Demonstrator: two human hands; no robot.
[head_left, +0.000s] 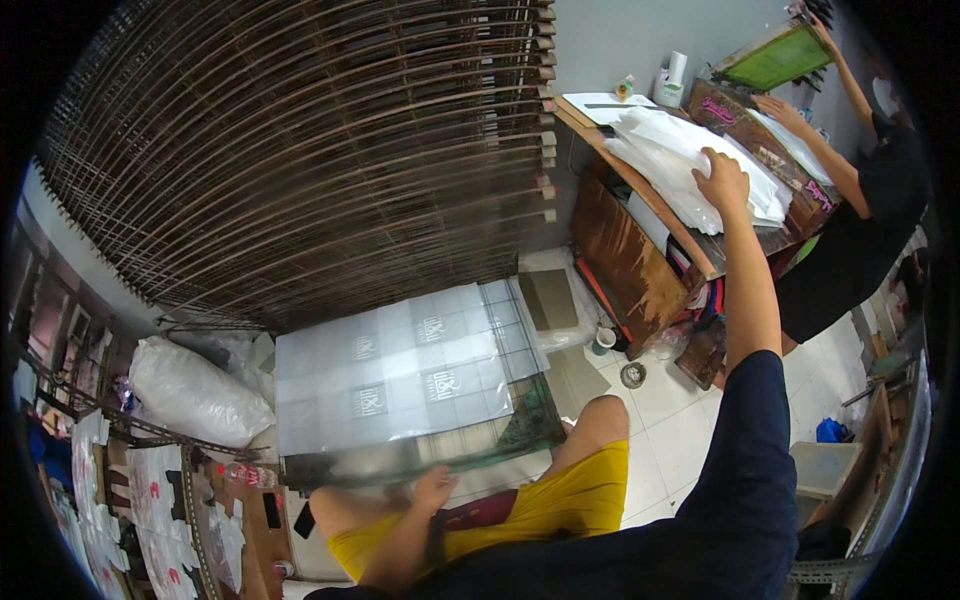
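My right arm stretches far right, to a stack of thin whitish plastic bags (690, 165) on a wooden table. My right hand (724, 184) is over the stack, fingers bent, with a gap between thumb and forefinger. Low in front of my lap is my left hand (433, 490), close to the near edge of a wire drying rack (540, 415); blur hides how its fingers are set. Translucent printed plastic bags (400, 360) with white lettering and designs lie flat on the rack's lowest shelf.
Raised rack shelves (330, 130) tower above the bags. At the right, a person (860, 220) in black holds up a green-meshed printing frame (775, 58) beside the wooden table (640, 255). A stuffed white sack (195, 390) lies left; a cup (604, 341) and small round dish (633, 375) stand on the floor.
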